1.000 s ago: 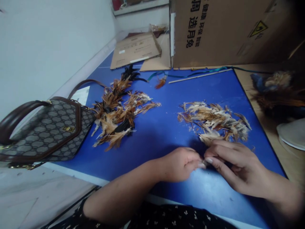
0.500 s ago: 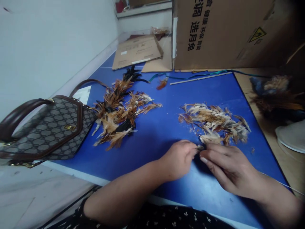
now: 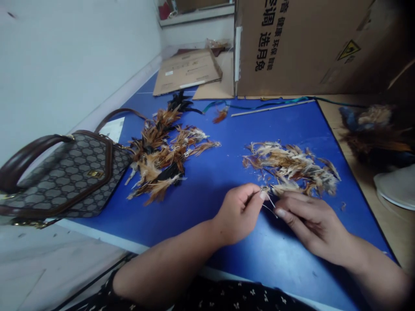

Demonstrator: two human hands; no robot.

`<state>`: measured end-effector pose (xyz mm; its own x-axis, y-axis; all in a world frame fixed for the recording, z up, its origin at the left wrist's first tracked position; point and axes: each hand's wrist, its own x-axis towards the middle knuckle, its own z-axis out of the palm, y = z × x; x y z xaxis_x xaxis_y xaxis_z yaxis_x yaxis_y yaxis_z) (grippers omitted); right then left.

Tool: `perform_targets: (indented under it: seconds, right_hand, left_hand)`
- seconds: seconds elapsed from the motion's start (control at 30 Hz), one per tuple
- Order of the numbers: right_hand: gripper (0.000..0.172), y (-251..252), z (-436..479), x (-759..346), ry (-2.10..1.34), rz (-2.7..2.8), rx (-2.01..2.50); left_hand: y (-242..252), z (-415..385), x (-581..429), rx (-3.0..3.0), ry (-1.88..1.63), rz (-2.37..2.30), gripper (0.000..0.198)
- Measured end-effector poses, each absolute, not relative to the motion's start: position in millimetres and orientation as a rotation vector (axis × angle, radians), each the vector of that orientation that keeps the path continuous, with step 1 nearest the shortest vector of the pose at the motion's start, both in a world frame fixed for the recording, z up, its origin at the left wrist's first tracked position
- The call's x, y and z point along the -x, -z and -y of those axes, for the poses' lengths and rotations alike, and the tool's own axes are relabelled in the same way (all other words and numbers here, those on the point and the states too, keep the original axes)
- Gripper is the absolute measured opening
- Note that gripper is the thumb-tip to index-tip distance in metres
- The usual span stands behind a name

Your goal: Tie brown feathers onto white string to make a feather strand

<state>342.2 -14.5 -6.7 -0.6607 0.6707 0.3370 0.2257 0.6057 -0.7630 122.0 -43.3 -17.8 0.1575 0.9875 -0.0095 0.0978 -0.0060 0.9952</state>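
Note:
My left hand (image 3: 239, 214) is closed in a pinch, thumb against finger, on a small feather (image 3: 266, 189) whose far end is hard to make out against the pile behind. A thin white string (image 3: 271, 201) runs from that pinch to my right hand (image 3: 316, 226), whose thumb and forefinger are pressed together on it. Just beyond both hands lies a pile of brown and cream feathers (image 3: 292, 162). Further left, a larger heap of brown, orange and black feathers (image 3: 162, 151) rests on the blue table, some with small white loops of string.
A patterned handbag (image 3: 74, 172) with brown handles stands at the left. Behind are flat cardboard pieces (image 3: 188, 71) and a large carton (image 3: 308, 52). A thin stick (image 3: 272, 108) and a green ribbon (image 3: 282, 102) lie near the carton. More feathers (image 3: 376, 134) are at the right.
My left hand has shifted slightly up and left, and a gap has opened between the hands, where the white string now shows. The feather piles have not moved.

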Motion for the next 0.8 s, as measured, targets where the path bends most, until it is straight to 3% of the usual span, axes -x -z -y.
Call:
perform_targets:
  seconds: [0.2,0.5,0.8]
  right_hand:
    - [0.016,-2,24,-336,-0.858,2.121,0.675]
    - [0.028,7,43,-339,-1.565,1.412,0.584]
    - [0.033,5,48,-326,-1.649,1.252,0.653]
  left_hand:
    - [33,45,-131,-1.078,-0.975,-1.047,0.027]
    - [32,48,-138,-1.382,-0.987,-1.026,0.025]
    - [45,52,-140,-1.702,-0.995,-1.194,0.018]
